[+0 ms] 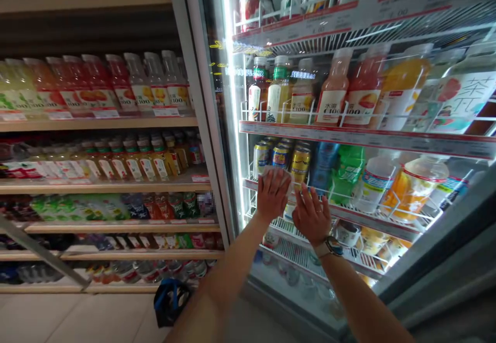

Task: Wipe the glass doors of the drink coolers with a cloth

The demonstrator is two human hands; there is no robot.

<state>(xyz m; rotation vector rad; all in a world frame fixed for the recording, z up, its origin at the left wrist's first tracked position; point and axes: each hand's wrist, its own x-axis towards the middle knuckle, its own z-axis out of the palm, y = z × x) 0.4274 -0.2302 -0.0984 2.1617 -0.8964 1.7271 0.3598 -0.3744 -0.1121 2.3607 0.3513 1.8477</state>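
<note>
My left hand [273,193] is raised in front of the lit drinks cooler, its fingers bent over a small pale, see-through thing [285,176] that I cannot make out. Just to its right is my right hand [312,216], lower, with its fingers apart and nothing visible in it. A band circles the right wrist. Behind the fingertips stand yellow and blue cans [280,155] and a gold can [300,165]. Both hands overlap the view of a wire shelf edge [349,210]; whether they touch it or glass is unclear.
More bottles fill the cooler, such as a green bottle [349,170] and an orange drink bottle [416,185]. At left, wooden shelves [96,123] hold rows of bottles beside the cooler's metal frame [209,126]. A black and blue bag [170,301] lies on the tiled floor.
</note>
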